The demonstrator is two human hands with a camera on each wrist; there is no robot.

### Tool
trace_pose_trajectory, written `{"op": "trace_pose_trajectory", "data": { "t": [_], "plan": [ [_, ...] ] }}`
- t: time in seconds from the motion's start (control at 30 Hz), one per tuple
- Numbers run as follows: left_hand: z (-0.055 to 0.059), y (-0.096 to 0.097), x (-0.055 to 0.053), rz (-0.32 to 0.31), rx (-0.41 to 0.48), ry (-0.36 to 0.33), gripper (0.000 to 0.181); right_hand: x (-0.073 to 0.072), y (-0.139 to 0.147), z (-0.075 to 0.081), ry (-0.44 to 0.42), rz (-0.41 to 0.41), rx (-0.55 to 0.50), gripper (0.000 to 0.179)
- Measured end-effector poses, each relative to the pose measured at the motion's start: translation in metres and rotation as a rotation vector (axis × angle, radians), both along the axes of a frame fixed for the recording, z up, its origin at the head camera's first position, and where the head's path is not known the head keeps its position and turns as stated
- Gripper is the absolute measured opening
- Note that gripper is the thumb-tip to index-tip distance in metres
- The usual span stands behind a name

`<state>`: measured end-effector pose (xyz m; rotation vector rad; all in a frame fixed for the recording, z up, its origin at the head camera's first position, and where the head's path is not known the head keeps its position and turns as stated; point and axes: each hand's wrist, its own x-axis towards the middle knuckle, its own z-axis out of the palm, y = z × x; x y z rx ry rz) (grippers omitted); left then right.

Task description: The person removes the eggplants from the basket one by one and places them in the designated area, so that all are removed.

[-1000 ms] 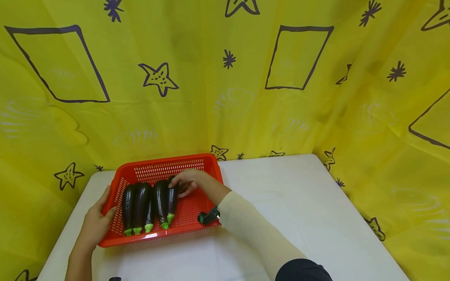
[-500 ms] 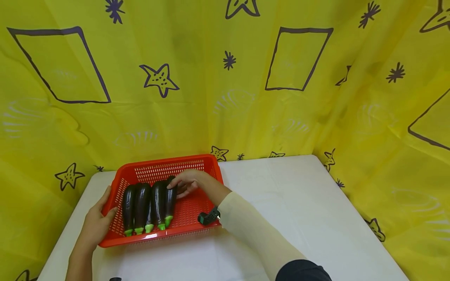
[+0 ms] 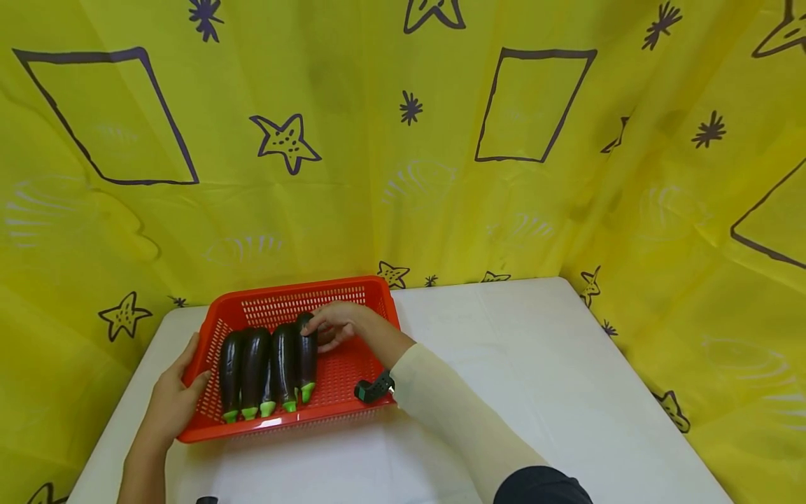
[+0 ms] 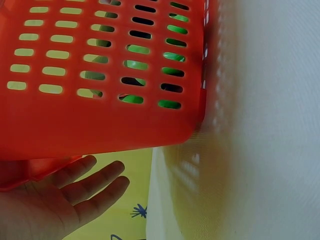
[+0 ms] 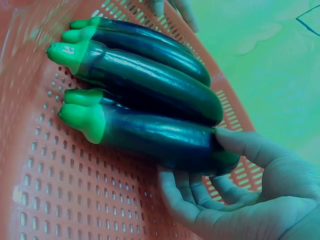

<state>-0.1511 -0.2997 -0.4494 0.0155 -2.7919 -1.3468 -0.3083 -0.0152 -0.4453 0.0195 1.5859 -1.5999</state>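
Several glossy dark eggplants [image 3: 255, 367] with green caps lie side by side in a red perforated basket [image 3: 343, 402], caps toward the near side. My right hand [image 3: 334, 327] pinches the blunt far end of the rightmost eggplant [image 3: 307, 360]. In the right wrist view, the thumb presses the top of that eggplant [image 5: 155, 137] while fingers curl beneath it. My left hand [image 3: 173, 399] holds the basket's left rim, thumb over the edge. Through the left wrist view, its fingers [image 4: 95, 187] stretch out below the rim, outside the slotted wall [image 4: 100, 120].
The basket stands at the left of a white-topped table [image 3: 491, 364]. Yellow curtains [image 3: 352, 210] with dark starfish drawings hang behind and at both sides. A small black object [image 3: 206, 500] shows at the bottom edge.
The two rightmost eggplants have shifted slightly left toward the others. In the last half second the rightmost one's cap moved a little right and away. The left hand stays on the rim.
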Motion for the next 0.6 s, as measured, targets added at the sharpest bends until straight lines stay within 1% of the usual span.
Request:
{"op": "trace_pose_trajectory", "data": {
  "t": [0.2, 0.47, 0.6],
  "plan": [
    [-0.001, -0.0001, 0.0002, 0.001, 0.001, -0.003, 0.074, -0.0006, 0.0, -0.0028, -0.007, -0.026, 0.005, 0.009],
    [-0.0016, -0.0006, 0.0003, -0.005, 0.001, 0.018, 0.073, -0.0021, -0.001, -0.0025, -0.007, -0.029, 0.007, 0.009],
    [-0.0006, -0.0007, -0.0005, -0.004, -0.004, 0.003, 0.073, -0.0015, -0.0007, -0.0007, -0.003, -0.02, 0.017, 0.008]
  ]
}}
